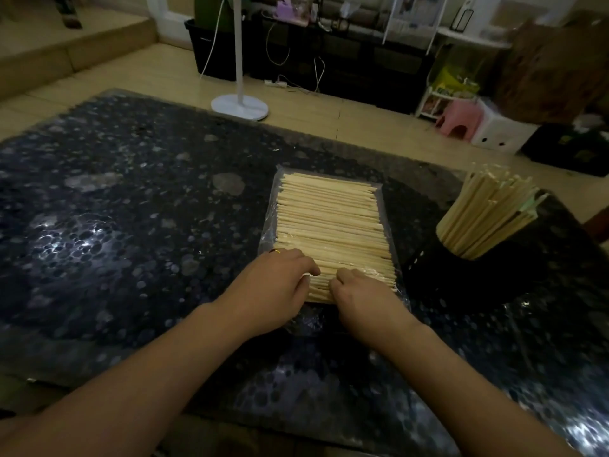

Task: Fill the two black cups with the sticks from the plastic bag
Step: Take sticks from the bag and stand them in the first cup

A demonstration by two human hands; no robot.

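1. I am seeing the left hand (275, 286) lying on the near end of the plastic bag (331, 235), just below the middle of the frame; its fingers (304, 266) are curling down onto the sticks (329, 219), with the thumb tucking against the stick ends.
2. The right hand (361, 298) is sitting just beside it, its fingers (342, 275) bending and pinching the near sticks; the two hands are almost touching over the bag's near edge.
3. A ring (276, 251) is showing on the left hand.
4. The bag is lying flat on the dark speckled surface (115, 209) at frame centre, and the sticks inside are running side to side in a flat row.
5. At the right of the frame, one black cup (461, 275) is standing near the bag, already holding a leaning bunch of sticks (487, 212). I cannot tell where the second cup is.
6. Beyond the surface, a white lamp stand (240, 103) is standing on the floor at upper centre, and a pink stool (459, 122) is sitting at upper right.
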